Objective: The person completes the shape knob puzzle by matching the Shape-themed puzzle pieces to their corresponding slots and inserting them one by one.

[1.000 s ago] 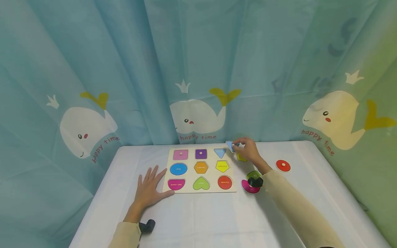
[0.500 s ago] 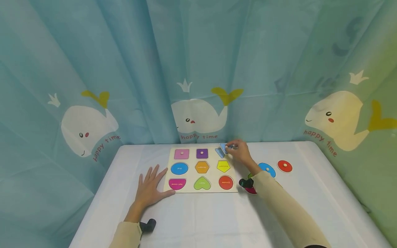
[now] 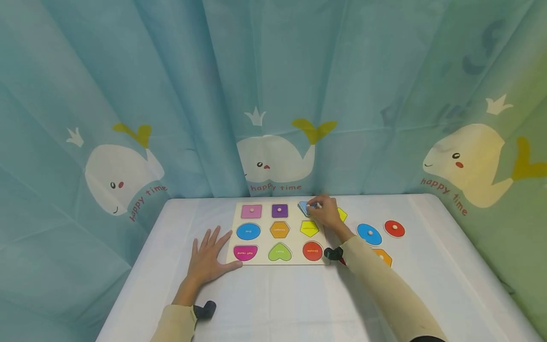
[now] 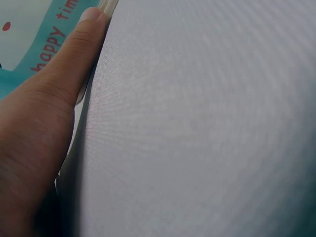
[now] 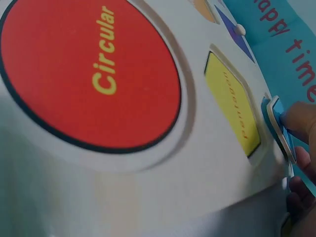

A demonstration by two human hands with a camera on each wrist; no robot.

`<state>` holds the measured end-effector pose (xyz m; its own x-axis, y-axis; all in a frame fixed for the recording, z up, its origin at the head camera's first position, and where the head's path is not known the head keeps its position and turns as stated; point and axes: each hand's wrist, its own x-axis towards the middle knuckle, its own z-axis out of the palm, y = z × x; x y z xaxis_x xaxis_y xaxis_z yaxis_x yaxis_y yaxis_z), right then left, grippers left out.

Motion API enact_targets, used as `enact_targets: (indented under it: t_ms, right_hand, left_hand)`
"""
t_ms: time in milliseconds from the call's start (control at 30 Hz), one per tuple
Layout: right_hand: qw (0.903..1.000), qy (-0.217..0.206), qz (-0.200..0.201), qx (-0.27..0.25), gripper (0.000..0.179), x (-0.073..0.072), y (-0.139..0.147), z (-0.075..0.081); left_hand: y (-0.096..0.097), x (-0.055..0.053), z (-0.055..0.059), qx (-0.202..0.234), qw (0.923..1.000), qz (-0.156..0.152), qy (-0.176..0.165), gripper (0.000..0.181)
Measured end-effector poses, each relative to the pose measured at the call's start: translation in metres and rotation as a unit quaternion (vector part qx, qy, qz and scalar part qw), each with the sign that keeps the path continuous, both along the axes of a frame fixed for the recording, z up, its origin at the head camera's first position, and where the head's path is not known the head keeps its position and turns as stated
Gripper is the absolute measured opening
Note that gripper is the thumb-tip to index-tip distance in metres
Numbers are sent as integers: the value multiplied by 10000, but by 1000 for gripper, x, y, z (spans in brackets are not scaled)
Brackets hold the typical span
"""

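My right hand pinches the knob of a light blue triangle piece over the triangle recess at the back right of a cream shape puzzle board. In the right wrist view, the triangle piece is slightly raised and tilted above its recess, with fingertips on its knob. My left hand lies spread on the table, thumb and forefinger at the board's left edge. A pink square and a purple square, both knobbed, sit in the back row. The other recesses show printed shapes.
Right of the board lie a knobbed blue oval, a red circle, an orange hexagon partly behind the sleeve, and a yellow pentagon by the right hand. A whale-print curtain hangs behind the white table.
My right hand has carried the triangle piece left from beyond the board's back right corner to over the triangle recess, and lowered it. My left hand stays in place.
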<state>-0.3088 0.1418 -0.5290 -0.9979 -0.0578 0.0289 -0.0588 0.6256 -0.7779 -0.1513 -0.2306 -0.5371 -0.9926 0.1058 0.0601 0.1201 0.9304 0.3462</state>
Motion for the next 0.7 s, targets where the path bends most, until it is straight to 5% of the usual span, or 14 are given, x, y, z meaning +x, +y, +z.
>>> enact_targets:
  t_ms: [700]
  right_hand:
    - [9998, 53, 41, 168, 18, 1, -2, -3]
  left_hand:
    - [-2, -2, -4, -89, 10000, -9, 26, 99]
